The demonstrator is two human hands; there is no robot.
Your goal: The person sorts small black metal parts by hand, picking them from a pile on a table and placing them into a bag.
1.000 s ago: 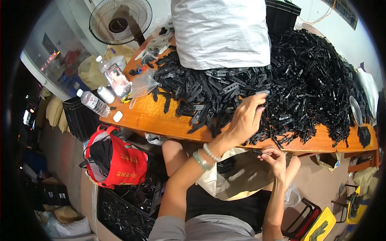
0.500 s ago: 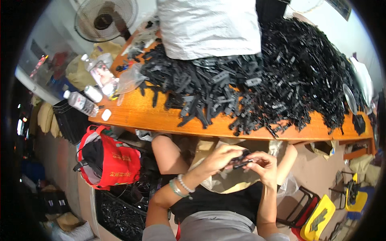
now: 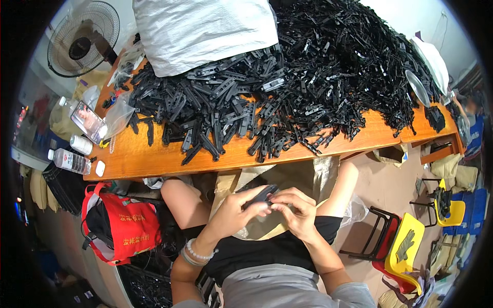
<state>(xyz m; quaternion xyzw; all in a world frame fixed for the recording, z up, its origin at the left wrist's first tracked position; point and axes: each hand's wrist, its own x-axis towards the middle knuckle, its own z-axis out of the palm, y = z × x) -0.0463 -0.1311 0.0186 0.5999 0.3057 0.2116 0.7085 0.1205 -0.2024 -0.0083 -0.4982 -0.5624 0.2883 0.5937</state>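
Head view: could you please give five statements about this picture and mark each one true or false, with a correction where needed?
1. The left hand holds a black part. True.
2. The beaded bracelet is worn on the right. False: it is worn on the left.
3. The red bag stands on the table. False: it is lower, beside the left knee.
4. A glove lies on a yellow seat. True.
5. The right hand lies flat on the table. False: it is close to the left hand.
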